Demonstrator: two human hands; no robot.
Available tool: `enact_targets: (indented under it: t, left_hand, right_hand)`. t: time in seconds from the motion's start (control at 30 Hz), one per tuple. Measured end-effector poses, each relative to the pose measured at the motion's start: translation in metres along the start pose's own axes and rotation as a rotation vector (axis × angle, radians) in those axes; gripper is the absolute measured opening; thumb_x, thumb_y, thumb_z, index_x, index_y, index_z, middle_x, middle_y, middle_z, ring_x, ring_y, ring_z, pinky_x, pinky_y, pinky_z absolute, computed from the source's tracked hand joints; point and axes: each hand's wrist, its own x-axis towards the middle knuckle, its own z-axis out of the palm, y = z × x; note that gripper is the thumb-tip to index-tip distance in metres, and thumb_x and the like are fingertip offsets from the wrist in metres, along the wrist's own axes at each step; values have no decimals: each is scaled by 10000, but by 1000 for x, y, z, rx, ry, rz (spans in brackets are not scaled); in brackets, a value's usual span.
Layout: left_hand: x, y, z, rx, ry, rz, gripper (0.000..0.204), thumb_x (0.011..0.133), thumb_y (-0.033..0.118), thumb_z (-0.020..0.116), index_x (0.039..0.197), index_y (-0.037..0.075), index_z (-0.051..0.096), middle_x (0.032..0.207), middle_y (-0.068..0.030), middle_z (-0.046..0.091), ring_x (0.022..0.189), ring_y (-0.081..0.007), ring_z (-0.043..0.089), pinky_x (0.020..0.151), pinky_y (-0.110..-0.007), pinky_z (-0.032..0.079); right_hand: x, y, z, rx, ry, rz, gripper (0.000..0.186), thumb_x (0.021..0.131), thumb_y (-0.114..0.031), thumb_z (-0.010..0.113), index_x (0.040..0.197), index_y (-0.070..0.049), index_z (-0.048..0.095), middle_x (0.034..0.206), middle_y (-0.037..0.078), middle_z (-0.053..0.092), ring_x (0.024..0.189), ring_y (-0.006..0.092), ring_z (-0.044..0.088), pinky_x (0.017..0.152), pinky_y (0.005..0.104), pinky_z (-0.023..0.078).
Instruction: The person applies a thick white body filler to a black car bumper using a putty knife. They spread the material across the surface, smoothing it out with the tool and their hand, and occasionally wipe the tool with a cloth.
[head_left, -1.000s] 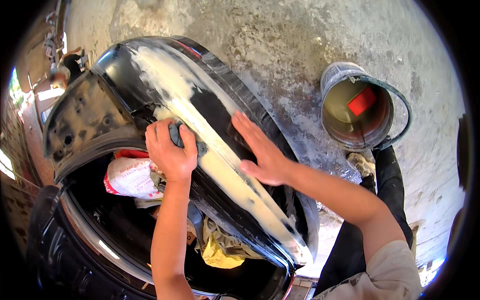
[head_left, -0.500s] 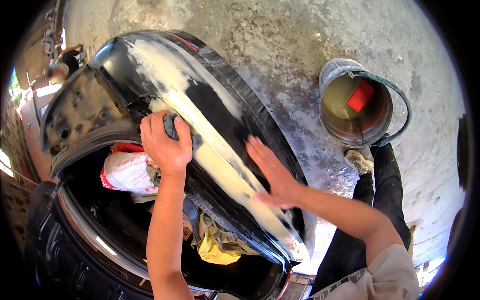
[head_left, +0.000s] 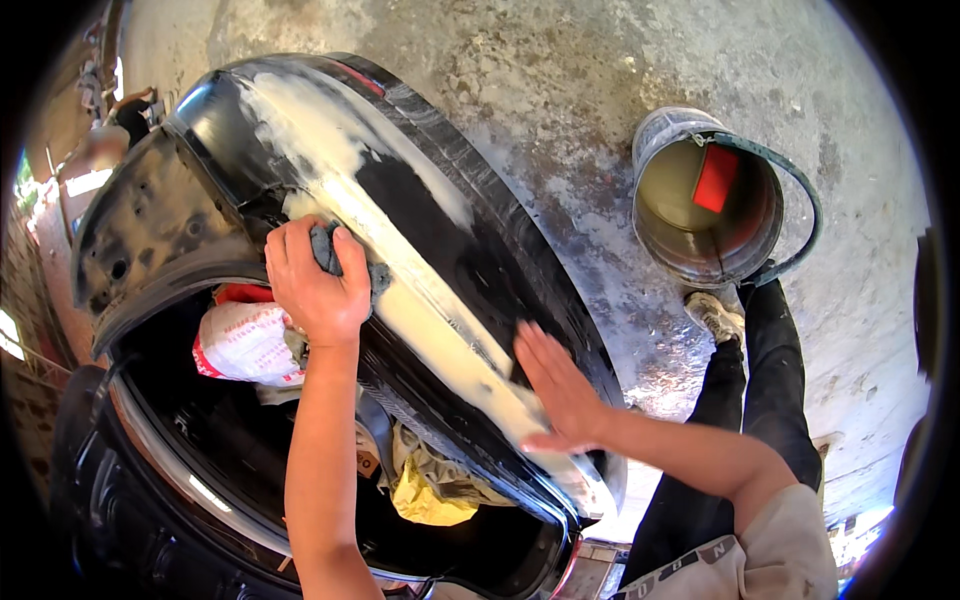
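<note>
Wad [head_left: 325,248], dark grey, is pinched in the left hand [head_left: 315,290]; right hand [head_left: 562,392], fingers together, thumb apart, lies over the car panel [head_left: 408,195]; a bucket [head_left: 658,160] stands to that hand's right.

Floor [head_left: 560,85]: grey, stained; bucket [head_left: 660,132] at right, shoe [head_left: 716,318] nearer.
Trunk [head_left: 215,425]: white bag [head_left: 248,342] left, yellow bundle [head_left: 430,497] nearer, right.
</note>
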Motion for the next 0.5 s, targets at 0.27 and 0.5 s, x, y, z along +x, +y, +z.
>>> enact_targets:
  t: [0.27,0.5]
  left_hand:
    - [-1,-1,0,1,-4,-9,270,865,274,651,975,29,632,966,-167,592,891,-400,587,778,-481,479]
    - [0,1,-2,19,-10,15,238,901,254,657,992,35,651,1012,-176,601,924,-393,582,800,-487,466]
  right_hand:
    - [100,45,-4,15,76,-19,1122,906,-700,546,1602,58,99,1678,268,81,1555,420,121,1252,524,105]
    - [-5,-5,2,-41,-75,32,1203,870,-799,500,1592,79,104,1664,297,87,1553,439,107,1252,519,115]
